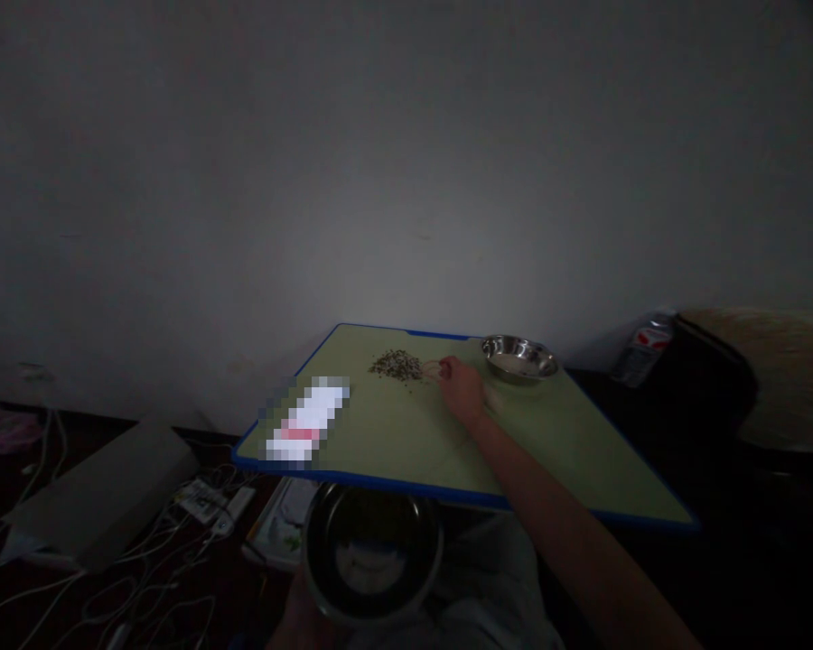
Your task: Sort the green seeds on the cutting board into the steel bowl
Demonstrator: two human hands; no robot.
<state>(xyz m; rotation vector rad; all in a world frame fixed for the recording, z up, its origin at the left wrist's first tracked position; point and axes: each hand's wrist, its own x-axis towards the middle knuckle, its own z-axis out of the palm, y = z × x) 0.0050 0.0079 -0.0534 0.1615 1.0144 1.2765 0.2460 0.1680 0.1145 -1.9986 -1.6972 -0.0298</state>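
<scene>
My left hand [299, 616] grips a round metal bowl [317, 564] from its lower left side, below the table's front edge; the bowl is dark inside and its contents are hard to make out. My right hand [461, 388] reaches over the light green tabletop [399, 433], fingers curled together. Beside its fingertips lies a loose pile of small dark and pale seed-like bits [397, 365]. A faint pale outline shows between fingertips and pile; I cannot tell whether it is motion blur or a held thing. To the right of this hand stands a second, shiny metal bowl [520, 361].
A phone-like bright rectangle [308, 420], pixelated, lies at the table's left. On the floor to the left are a grey box [101, 496], a power strip [234, 512] and tangled cables. A plastic bottle [643, 350] is at the right. The wall [406, 181] stands behind.
</scene>
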